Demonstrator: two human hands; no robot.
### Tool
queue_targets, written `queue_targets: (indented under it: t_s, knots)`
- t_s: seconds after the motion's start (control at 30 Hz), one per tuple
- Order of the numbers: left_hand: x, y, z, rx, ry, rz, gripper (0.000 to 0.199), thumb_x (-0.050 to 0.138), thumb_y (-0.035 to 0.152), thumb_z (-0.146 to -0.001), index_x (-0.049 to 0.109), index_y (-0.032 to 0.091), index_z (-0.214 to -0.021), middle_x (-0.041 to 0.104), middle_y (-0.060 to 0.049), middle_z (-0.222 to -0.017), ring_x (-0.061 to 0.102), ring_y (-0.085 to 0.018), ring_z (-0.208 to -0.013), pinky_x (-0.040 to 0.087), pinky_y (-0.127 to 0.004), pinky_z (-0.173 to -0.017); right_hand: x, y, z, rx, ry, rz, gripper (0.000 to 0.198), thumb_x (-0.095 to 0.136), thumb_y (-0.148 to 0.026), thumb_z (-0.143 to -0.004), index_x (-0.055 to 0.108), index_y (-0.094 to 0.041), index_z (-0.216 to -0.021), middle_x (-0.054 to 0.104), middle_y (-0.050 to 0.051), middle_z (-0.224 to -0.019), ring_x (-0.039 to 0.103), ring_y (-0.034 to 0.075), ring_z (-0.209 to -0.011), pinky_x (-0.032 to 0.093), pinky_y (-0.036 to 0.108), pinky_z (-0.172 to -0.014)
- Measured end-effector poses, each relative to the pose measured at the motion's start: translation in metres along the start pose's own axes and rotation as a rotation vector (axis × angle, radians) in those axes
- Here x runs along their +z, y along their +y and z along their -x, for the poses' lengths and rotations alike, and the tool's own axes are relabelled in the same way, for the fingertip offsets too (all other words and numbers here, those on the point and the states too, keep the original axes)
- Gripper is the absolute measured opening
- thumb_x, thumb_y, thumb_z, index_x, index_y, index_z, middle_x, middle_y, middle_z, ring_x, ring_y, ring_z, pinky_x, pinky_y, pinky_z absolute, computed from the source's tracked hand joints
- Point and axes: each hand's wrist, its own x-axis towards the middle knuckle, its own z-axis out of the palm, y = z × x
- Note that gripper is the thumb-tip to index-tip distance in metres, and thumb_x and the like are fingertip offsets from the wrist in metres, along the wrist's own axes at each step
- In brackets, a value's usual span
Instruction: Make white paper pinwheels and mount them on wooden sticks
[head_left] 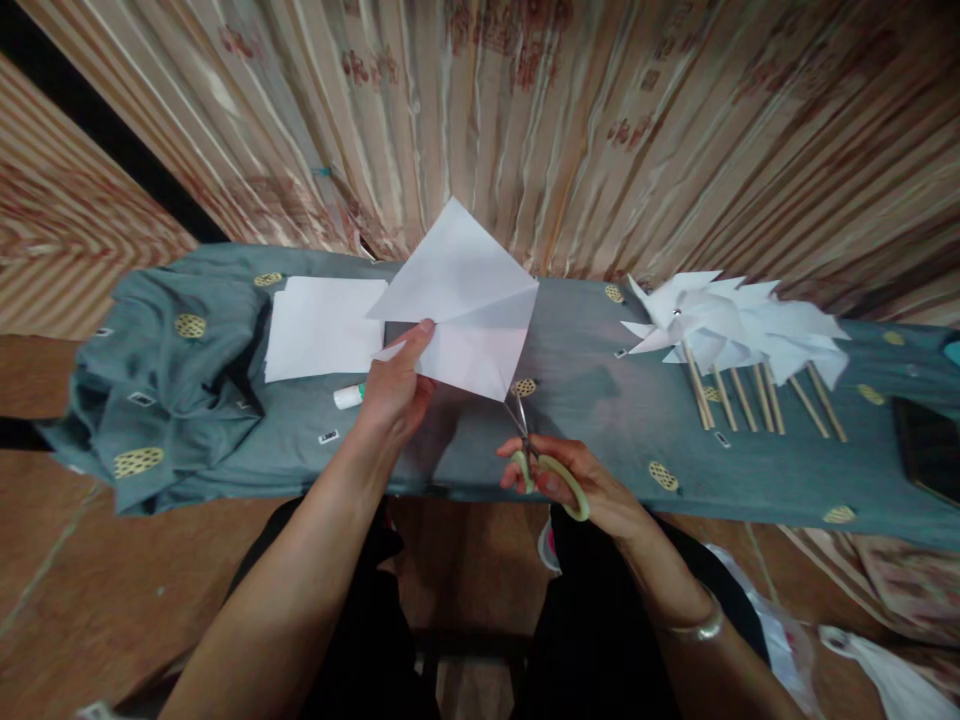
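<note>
Above the cloth-covered surface (585,350), the left hand (397,385) pinches 1 creased white sheet (480,290), thumb on top, fingers closed beneath. The right hand (577,470) has its fingers curled around scissors (526,446), blades slightly parted at the sheet's lower corner. Stacked paper (330,328) lies left, paper pinwheels (739,315) right.

2 arms observed, both bare at the forearm. Left forearm (292,575) slants up and rightward; left hand (399,388) sits farther forward, thumb (418,343) extended on top, gripping in a pinch. Right forearm (667,570) angles up and leftward; right hand (574,468) lies lower, fingers curled, gripping.
</note>
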Motion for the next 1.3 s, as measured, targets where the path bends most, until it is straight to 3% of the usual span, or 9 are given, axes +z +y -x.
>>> queue_targets:
  t_s: [0.2, 0.33, 0.77, 1.1, 1.3]
  knots:
    - [0.004, -0.010, 0.003, -0.009, -0.045, -0.014, 0.014, 0.076, 0.020, -0.072, 0.065, 0.013, -0.076, 0.071, -0.004, -0.071, 0.070, -0.020, -0.077, 0.057, -0.029, -0.076, 0.001, 0.000, -0.004, -0.011, 0.058, 0.027, 0.050, 0.069, -0.060, -0.074, 0.067, -0.022, -0.105, 0.067, 0.002, -0.081, 0.057, 0.015, -0.072, 0.046, 0.032, -0.070]
    - [0.003, -0.015, 0.003, -0.035, -0.066, -0.038, 0.013, 0.075, 0.021, -0.074, 0.065, 0.013, -0.074, 0.068, -0.002, -0.066, 0.065, -0.014, -0.064, 0.054, -0.023, -0.063, 0.000, 0.000, -0.003, 0.003, 0.069, 0.045, 0.049, 0.069, -0.060, -0.073, 0.067, -0.021, -0.104, 0.066, 0.001, -0.078, 0.055, 0.014, -0.070, 0.044, 0.032, -0.068]
    - [0.008, -0.017, 0.005, -0.055, -0.017, 0.009, 0.009, 0.071, 0.016, -0.078, 0.065, 0.011, -0.072, 0.067, -0.001, -0.063, 0.059, -0.009, -0.054, 0.048, -0.018, -0.053, -0.002, 0.002, -0.003, 0.014, 0.080, 0.063, 0.057, 0.068, -0.064, -0.071, 0.068, -0.020, -0.107, 0.064, 0.001, -0.076, 0.053, 0.013, -0.067, 0.042, 0.031, -0.066]
    - [0.007, -0.015, 0.006, -0.053, -0.016, 0.029, 0.009, 0.071, 0.015, -0.077, 0.066, 0.012, -0.070, 0.068, -0.001, -0.062, 0.059, -0.009, -0.052, 0.048, -0.018, -0.051, -0.001, 0.006, -0.004, 0.000, 0.106, -0.006, 0.052, 0.075, -0.059, -0.068, 0.070, -0.019, -0.100, 0.058, -0.002, -0.067, 0.049, 0.010, -0.061, 0.038, 0.027, -0.059]
    - [0.006, -0.014, 0.005, -0.041, -0.031, 0.028, 0.009, 0.072, 0.015, -0.077, 0.066, 0.011, -0.072, 0.068, -0.002, -0.063, 0.060, -0.010, -0.053, 0.053, -0.021, -0.061, 0.001, 0.006, -0.006, 0.027, 0.136, -0.069, 0.047, 0.080, -0.052, -0.065, 0.070, -0.019, -0.097, 0.061, -0.002, -0.066, 0.052, 0.010, -0.061, 0.041, 0.026, -0.057]
